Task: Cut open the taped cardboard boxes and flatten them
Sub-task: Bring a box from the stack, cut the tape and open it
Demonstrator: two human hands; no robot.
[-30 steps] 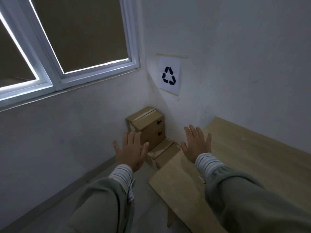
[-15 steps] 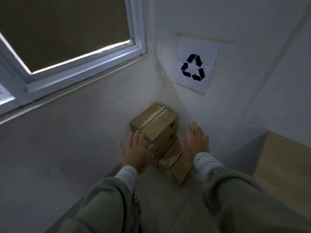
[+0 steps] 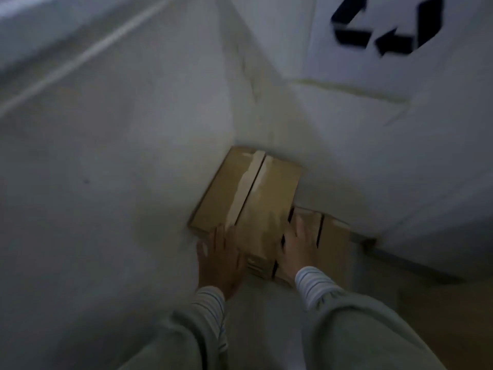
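Note:
A taped cardboard box [image 3: 248, 193] stands in the room's corner, with a pale strip of tape along its top seam. A lower cardboard box [image 3: 333, 241] lies to its right on the floor. My left hand [image 3: 218, 260] reaches the tall box's near left edge with fingers straight. At the tall box's right side, over the lower box, is my right hand [image 3: 298, 244], fingers extended. The frame is blurred, so I cannot tell whether either hand touches the cardboard.
White walls meet in the corner behind the boxes. A paper sheet with a black recycling symbol [image 3: 386, 28] hangs on the right wall. A dark baseboard [image 3: 400, 260] runs along the right wall's foot. The grey floor [image 3: 266, 316] lies between my sleeves.
The view has closed in and tilted down onto the boxes. Both hands have gone forward from mid-air to the two sides of the tall box. The window and table have left the view.

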